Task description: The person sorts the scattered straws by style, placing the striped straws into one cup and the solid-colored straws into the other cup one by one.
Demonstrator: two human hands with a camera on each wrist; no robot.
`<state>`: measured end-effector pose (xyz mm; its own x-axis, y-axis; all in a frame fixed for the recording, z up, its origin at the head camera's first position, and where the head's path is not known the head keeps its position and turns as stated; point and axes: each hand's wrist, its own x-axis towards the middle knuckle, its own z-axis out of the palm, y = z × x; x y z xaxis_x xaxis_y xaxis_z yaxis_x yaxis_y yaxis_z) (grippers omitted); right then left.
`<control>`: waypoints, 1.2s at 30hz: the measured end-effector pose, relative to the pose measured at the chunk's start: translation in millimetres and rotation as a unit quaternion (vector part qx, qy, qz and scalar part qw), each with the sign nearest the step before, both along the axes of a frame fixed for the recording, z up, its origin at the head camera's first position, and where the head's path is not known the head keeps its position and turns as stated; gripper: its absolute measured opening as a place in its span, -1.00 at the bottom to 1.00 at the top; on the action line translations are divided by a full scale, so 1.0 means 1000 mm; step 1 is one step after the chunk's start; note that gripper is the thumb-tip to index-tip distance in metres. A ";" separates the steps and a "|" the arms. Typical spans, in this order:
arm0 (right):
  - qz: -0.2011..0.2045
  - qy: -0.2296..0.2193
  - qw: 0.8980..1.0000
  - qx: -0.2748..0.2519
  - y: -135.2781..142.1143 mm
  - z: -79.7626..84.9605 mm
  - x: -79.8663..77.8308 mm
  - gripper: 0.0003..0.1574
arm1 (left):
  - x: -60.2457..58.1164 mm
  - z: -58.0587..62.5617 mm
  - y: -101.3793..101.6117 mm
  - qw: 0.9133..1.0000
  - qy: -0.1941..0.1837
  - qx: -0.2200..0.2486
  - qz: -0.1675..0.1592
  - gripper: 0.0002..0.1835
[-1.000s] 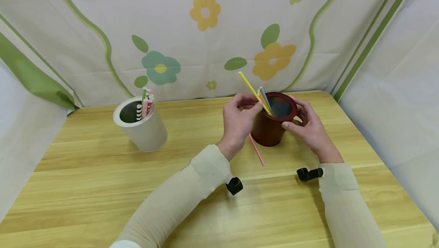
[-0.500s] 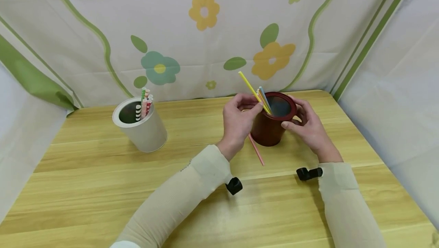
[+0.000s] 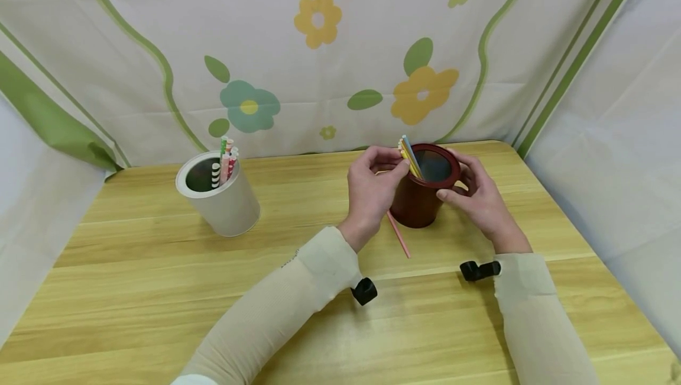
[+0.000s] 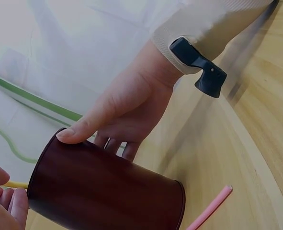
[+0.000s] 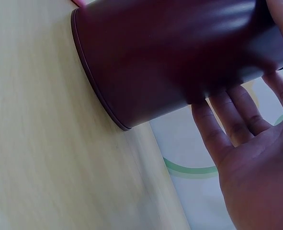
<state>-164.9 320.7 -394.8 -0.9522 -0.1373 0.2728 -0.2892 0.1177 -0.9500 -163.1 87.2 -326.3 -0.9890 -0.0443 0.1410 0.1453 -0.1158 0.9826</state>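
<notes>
A dark red cylindrical holder [image 3: 417, 204] stands upright on the table, with several thin straws [image 3: 412, 157], blue and yellow among them, leaning at the left of its mouth. My left hand [image 3: 373, 187] pinches a yellow straw [image 4: 17, 184] at the rim, thumb and fingertips close together. On the other side my right hand [image 3: 480, 199] grips the holder, its thumb at the near rim and the fingers [image 5: 210, 127] spread around the side. A pink straw [image 3: 399, 236] lies on the table close to the holder's base, its far end hidden behind the left hand.
To the left stands a white holder [image 3: 230, 207] with several patterned paper straws [image 3: 226, 166]. Behind the wooden table [image 3: 298, 196] hangs a flowered curtain [image 3: 181, 6], and a white cloth [image 3: 612, 113] closes off the right side.
The yellow straw that stuck up high above the left hand has slid down into the dark red holder, level with the others. Both hands have stayed nearly where they were.
</notes>
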 end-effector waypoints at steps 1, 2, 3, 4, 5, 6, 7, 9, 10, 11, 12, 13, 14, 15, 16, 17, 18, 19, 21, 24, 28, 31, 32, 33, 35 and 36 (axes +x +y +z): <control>-0.001 0.000 1.000 0.001 0.000 0.000 0.000 -0.02 | 0.000 0.000 0.000 1.000 0.001 0.000 0.000 -0.86; -0.001 0.000 1.000 0.001 0.000 0.000 0.000 -0.02 | 0.000 0.000 0.000 1.000 0.001 0.000 0.000 -0.86; -0.001 0.001 1.000 0.001 0.000 0.000 0.000 -0.02 | 0.000 0.000 0.000 1.000 0.001 0.001 0.000 -0.86; -0.002 0.001 1.000 0.001 0.000 0.000 0.000 -0.02 | 0.000 0.000 0.000 1.000 0.001 0.000 0.000 -0.86; -0.002 0.001 1.000 0.000 0.000 0.000 0.000 -0.02 | 0.000 0.000 0.000 1.000 0.002 0.001 0.000 -0.86; -0.002 0.000 1.000 0.000 0.000 0.000 0.000 -0.02 | 0.001 0.000 0.000 1.000 0.001 0.002 0.002 -0.87; -0.001 0.000 1.000 -0.002 0.000 0.000 0.000 -0.02 | 0.001 -0.001 0.000 1.000 0.000 0.002 0.003 -0.87; -0.001 -0.001 1.000 -0.002 0.000 0.000 0.000 -0.02 | 0.001 -0.002 -0.002 1.000 -0.001 0.006 0.009 -0.88; -0.001 -0.001 1.000 -0.002 0.000 -0.001 0.000 -0.02 | 0.000 -0.003 -0.003 1.000 -0.004 0.009 0.011 -0.89; -0.002 -0.001 1.000 -0.002 0.000 -0.001 0.000 -0.02 | 0.000 -0.005 -0.004 1.000 -0.007 0.014 0.013 -0.89; -0.002 -0.001 1.000 -0.002 0.000 -0.001 0.000 -0.02 | -0.001 -0.006 -0.005 1.000 -0.013 0.017 0.015 -0.90; -0.003 0.000 1.000 -0.002 0.001 -0.001 0.000 -0.02 | -0.002 -0.008 -0.007 1.000 -0.019 0.020 0.015 -0.90; -0.003 0.000 1.000 -0.002 0.001 -0.001 0.000 -0.02 | -0.003 -0.010 -0.008 0.999 -0.028 0.024 0.014 -0.90; -0.004 0.001 1.000 -0.002 0.001 -0.001 0.000 -0.02 | -0.004 -0.013 -0.010 0.999 -0.040 0.026 0.011 -0.90; -0.004 0.003 1.000 -0.001 0.001 -0.001 0.000 -0.02 | -0.005 -0.016 -0.011 0.998 -0.056 0.024 0.006 -0.90; -0.004 0.004 1.000 -0.002 0.001 -0.001 0.000 -0.02 | -0.006 -0.019 -0.013 0.997 -0.074 0.023 0.000 -0.89; -0.005 0.005 1.000 -0.001 0.001 -0.002 0.000 -0.02 | -0.007 -0.021 -0.014 0.995 -0.094 0.019 -0.008 -0.88; -0.004 0.007 1.000 -0.002 0.001 -0.002 0.000 -0.02 | -0.008 -0.024 -0.016 0.993 -0.115 0.015 -0.015 -0.88; -0.003 0.009 1.000 -0.001 0.001 -0.003 -0.001 -0.02 | -0.010 -0.029 -0.018 0.988 -0.153 0.004 -0.030 -0.87; -0.002 0.011 1.000 -0.001 0.002 -0.003 -0.001 -0.02 | -0.010 -0.035 -0.020 0.981 -0.189 -0.012 -0.043 -0.86; -0.004 0.009 1.000 0.001 0.002 -0.003 -0.001 -0.03 | -0.012 -0.044 -0.022 0.975 -0.212 -0.020 -0.055 -0.84; -0.007 0.007 1.000 0.006 0.001 -0.002 -0.002 -0.04 | -0.013 -0.051 -0.025 0.971 -0.231 -0.023 -0.063 -0.82; -0.007 0.006 1.000 0.006 0.001 -0.002 -0.002 -0.04 | -0.013 -0.053 -0.026 0.969 -0.237 -0.027 -0.065 -0.82; -0.008 0.005 1.000 0.008 0.001 -0.001 -0.002 -0.04 | -0.013 -0.055 -0.027 0.967 -0.243 -0.031 -0.066 -0.83; -0.008 0.006 1.000 0.011 0.001 -0.001 -0.002 -0.04 | -0.014 -0.058 -0.030 0.964 -0.253 -0.046 -0.070 -0.84; -0.007 0.006 1.000 0.009 0.001 -0.001 -0.002 -0.04 | -0.015 -0.060 -0.032 0.962 -0.258 -0.055 -0.073 -0.85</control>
<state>-166.7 321.8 -395.9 -0.9507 -0.1282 0.2823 -0.2991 0.1384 -0.9441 -177.6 55.4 -386.0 -0.9232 0.0882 -0.3741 -0.3747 0.0103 0.9271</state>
